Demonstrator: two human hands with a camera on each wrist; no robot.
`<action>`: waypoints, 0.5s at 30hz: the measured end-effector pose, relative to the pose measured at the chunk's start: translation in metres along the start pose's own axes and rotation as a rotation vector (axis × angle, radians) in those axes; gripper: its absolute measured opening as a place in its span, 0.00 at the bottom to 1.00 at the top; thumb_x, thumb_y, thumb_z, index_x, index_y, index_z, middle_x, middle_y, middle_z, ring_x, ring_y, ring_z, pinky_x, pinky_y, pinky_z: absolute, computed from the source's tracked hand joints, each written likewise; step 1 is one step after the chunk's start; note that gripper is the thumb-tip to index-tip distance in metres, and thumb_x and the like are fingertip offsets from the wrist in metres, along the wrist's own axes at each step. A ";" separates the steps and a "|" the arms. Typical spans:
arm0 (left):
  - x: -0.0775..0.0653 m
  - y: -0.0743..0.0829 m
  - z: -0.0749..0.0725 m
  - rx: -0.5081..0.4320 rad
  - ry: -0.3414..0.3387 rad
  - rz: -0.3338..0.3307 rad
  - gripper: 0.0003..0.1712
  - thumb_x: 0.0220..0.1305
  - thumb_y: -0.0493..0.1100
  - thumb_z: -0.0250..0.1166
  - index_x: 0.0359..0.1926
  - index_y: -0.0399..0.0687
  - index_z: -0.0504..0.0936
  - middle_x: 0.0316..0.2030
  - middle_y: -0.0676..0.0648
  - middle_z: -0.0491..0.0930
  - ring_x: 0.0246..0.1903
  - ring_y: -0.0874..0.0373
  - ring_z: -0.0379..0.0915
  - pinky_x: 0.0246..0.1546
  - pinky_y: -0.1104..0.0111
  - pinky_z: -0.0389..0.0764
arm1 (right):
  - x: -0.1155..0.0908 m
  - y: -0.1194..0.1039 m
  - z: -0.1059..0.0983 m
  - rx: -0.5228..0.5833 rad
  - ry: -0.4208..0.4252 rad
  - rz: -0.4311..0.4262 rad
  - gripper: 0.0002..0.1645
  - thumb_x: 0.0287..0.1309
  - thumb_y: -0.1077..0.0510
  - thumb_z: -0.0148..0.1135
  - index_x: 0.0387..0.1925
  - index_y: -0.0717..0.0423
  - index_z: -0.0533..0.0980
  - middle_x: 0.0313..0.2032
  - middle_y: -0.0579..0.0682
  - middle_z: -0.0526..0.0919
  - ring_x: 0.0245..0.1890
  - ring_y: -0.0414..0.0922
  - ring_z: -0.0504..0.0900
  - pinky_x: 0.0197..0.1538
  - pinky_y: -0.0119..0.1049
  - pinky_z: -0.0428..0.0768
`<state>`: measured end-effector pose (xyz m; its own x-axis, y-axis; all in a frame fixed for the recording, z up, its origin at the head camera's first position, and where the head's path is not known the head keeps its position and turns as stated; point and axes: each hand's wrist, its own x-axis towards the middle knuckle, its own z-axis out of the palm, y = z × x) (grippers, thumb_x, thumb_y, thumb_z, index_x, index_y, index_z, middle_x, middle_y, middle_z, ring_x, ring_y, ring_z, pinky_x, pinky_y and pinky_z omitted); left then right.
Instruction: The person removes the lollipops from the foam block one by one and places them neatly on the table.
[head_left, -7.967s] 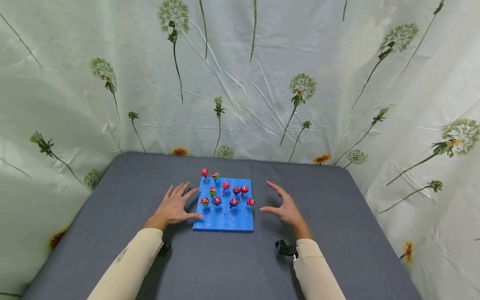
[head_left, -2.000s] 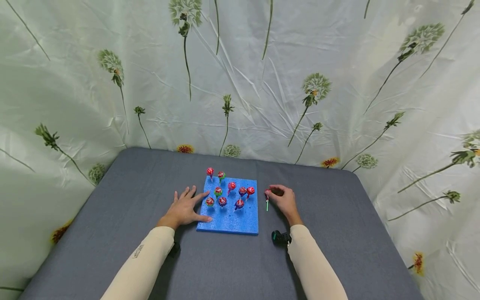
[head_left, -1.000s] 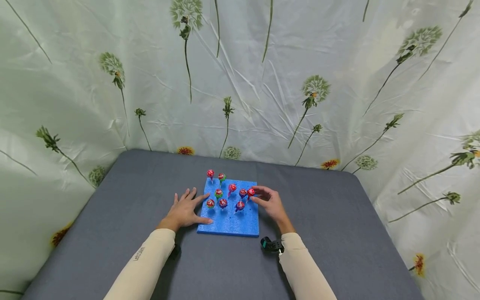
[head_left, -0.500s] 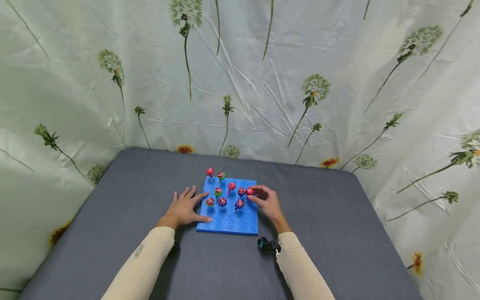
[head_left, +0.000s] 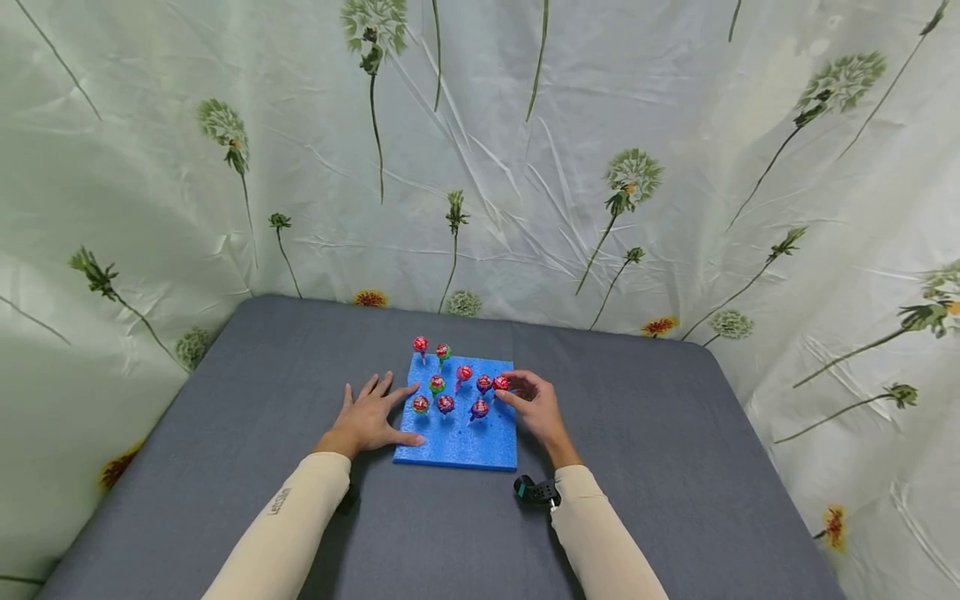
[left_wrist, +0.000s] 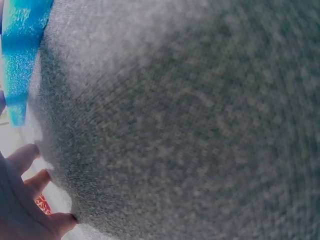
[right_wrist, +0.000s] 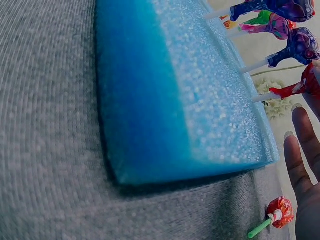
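Note:
A blue foam board (head_left: 465,450) lies on the table, with several wrapped lollipops stuck upright in it by their sticks. My left hand (head_left: 363,423) rests at its left edge, fingers spread and thumb on the board's top. At the right edge, my right hand (head_left: 542,412) pinches a red lollipop (head_left: 500,383) by its head between thumb and fingers. The right wrist view shows the white stick of this red lollipop (right_wrist: 295,89) still in the foam. A purple lollipop (head_left: 483,383) stands just left of it. In the left wrist view, only some left-hand fingers (left_wrist: 32,182) show.
Another red lollipop (right_wrist: 280,212) with a green stick lies on the table right of the board, hidden by my hand in the head view. Grey cloth covers the table (head_left: 450,533). A flower-print curtain (head_left: 480,167) hangs behind it.
The front-right lollipop has left the board and was laid on the table to the right. My right hand then moved left and took hold of the red lollipop. My left hand stayed put.

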<state>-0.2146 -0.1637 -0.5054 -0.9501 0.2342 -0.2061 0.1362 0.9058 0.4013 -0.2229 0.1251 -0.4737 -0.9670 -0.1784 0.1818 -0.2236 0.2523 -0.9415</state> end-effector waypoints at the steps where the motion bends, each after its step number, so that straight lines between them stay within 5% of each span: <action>1: 0.000 0.000 0.001 0.001 0.002 0.002 0.61 0.39 0.79 0.65 0.73 0.60 0.60 0.73 0.33 0.48 0.72 0.33 0.37 0.63 0.32 0.31 | 0.000 0.000 0.000 -0.003 0.002 0.002 0.17 0.58 0.67 0.65 0.49 0.71 0.76 0.46 0.65 0.81 0.47 0.55 0.78 0.49 0.37 0.76; 15: 0.001 0.000 0.002 -0.008 0.002 -0.004 0.61 0.39 0.79 0.66 0.73 0.60 0.60 0.73 0.33 0.48 0.72 0.33 0.37 0.63 0.32 0.30 | 0.000 -0.008 -0.002 -0.033 0.029 -0.013 0.16 0.59 0.65 0.65 0.48 0.70 0.77 0.44 0.66 0.81 0.44 0.59 0.78 0.44 0.30 0.76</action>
<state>-0.2152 -0.1633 -0.5072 -0.9513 0.2297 -0.2057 0.1301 0.9037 0.4079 -0.2214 0.1252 -0.4654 -0.9670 -0.1543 0.2027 -0.2397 0.2818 -0.9291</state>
